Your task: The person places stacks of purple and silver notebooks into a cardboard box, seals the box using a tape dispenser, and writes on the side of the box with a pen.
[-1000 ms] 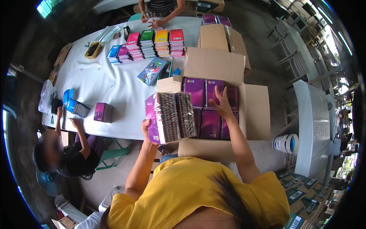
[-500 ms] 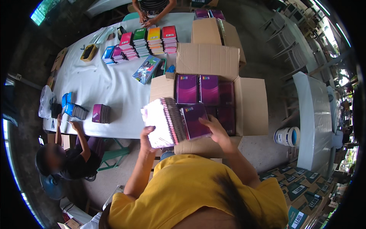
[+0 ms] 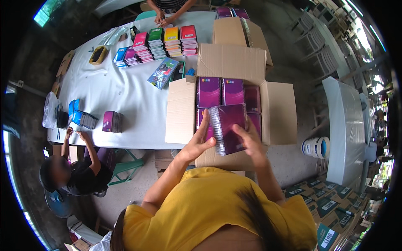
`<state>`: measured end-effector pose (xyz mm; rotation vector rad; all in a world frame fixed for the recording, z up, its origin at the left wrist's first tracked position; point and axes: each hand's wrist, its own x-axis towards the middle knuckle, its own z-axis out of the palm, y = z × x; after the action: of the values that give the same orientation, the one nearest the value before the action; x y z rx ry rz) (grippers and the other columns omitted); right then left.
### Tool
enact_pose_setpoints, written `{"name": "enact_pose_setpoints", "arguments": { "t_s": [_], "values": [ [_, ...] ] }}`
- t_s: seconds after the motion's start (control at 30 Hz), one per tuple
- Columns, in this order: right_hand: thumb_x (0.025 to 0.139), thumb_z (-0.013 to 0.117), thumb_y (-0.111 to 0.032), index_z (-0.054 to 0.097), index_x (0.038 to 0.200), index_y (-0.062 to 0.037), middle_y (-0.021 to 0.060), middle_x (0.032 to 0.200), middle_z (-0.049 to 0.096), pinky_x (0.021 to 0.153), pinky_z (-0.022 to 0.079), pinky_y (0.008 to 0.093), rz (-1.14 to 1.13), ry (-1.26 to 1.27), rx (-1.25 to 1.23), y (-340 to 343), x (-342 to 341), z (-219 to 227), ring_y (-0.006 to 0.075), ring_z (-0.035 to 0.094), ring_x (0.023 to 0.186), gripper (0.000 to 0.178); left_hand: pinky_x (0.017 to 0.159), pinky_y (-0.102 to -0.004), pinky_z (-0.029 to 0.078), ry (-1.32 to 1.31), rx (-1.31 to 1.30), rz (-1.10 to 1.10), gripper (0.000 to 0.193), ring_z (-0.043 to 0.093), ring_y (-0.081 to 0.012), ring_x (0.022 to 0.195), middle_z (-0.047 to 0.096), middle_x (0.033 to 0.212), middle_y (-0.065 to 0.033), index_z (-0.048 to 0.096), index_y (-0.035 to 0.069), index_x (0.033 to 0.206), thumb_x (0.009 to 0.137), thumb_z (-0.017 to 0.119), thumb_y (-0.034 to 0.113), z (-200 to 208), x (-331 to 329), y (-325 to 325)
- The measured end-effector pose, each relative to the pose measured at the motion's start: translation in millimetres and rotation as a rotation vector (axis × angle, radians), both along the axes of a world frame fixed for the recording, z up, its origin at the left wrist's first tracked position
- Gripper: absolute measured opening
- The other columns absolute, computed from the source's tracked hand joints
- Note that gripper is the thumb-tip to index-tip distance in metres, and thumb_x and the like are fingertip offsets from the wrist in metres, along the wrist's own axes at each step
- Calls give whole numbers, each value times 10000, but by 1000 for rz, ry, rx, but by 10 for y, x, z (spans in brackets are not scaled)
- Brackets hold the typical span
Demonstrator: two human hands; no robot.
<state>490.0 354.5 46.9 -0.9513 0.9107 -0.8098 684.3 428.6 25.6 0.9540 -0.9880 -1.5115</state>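
A stack of purple spiral notebooks (image 3: 231, 129) is held over the near side of an open cardboard box (image 3: 180, 113). My right hand (image 3: 251, 140) grips the stack on its right, the thumb lying on the top cover and fingers round the edge. My left hand (image 3: 196, 144) has its fingers stretched out and thumb apart, beside the metal spiral binding. Its palm faces the binding; whether it bears any weight cannot be told. Inside the box, purple notebooks (image 3: 208, 93) lie in several side-by-side stacks, the near ones partly hidden by my hands and the held stack.
On the white-covered table (image 3: 142, 113) stand coloured notebook stacks (image 3: 171, 39), a blue picture-covered pack (image 3: 163, 73) and a small purple stack (image 3: 112, 121). Two co-workers sit at the far and left edges. Another carton (image 3: 228, 31) adjoins the box; a white bucket (image 3: 315, 147) stands right.
The notebooks have turned from white page-sides showing to the purple cover up, gathered into one stack and shifted right. My left hand has moved right, its fingers now outstretched; my right hand still grips.
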Motion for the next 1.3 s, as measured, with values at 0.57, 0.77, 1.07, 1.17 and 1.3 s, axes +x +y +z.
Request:
{"name": "enact_pose_setpoints", "arguments": {
  "t_s": [0.57, 0.77, 1.07, 1.17, 1.3],
  "values": [
    [876, 691, -208, 416, 1406, -58, 126, 1305, 512, 865, 496, 359, 46, 284, -557, 47, 1885, -67, 218, 545, 1067, 616, 1034, -631, 247, -147, 718, 1471, 935, 320, -366, 1348, 287, 1516, -156, 208, 132, 1502, 814, 672, 564, -2178, 3454, 1892],
    [823, 712, -521, 307, 1460, -83, 244, 1406, 414, 990, 430, 479, 796, 214, 195, 419, 4706, -1338, 306, 447, 1274, 872, 1086, -639, 168, 142, 706, 1570, 951, 130, -384, 1454, 100, 1616, -59, 176, 260, 1542, 808, 404, 819, -2552, 4869, 1767],
    [738, 684, -702, 327, 1417, -27, 183, 1397, 439, 972, 447, 546, 547, 227, 449, 1130, 6614, -2681, 327, 474, 1261, 1022, 1132, -559, 73, 247, 423, 1087, 794, 172, -248, 1448, 306, 1550, -60, 352, 172, 1463, 918, 253, 741, -3206, 5622, 1953],
    [729, 716, -674, 533, 1303, -104, 84, 1127, 630, 806, 567, 361, 361, -35, 610, 731, 6487, -3307, 208, 664, 928, 830, 1103, -491, 181, -289, 340, 1091, 624, 325, -294, 1318, 429, 1376, -137, 436, 78, 1364, 953, 449, 548, -2919, 5188, 1236],
    [842, 441, -724, 416, 1412, -84, 120, 1317, 559, 998, 485, 438, 623, -469, 783, 479, 5877, -3328, 268, 569, 1177, 857, 968, -453, 392, -680, 413, 1029, 748, 438, -287, 1128, 413, 1263, -169, 311, 58, 1444, 903, 597, 487, -2093, 4747, 1357]
  ]
}}
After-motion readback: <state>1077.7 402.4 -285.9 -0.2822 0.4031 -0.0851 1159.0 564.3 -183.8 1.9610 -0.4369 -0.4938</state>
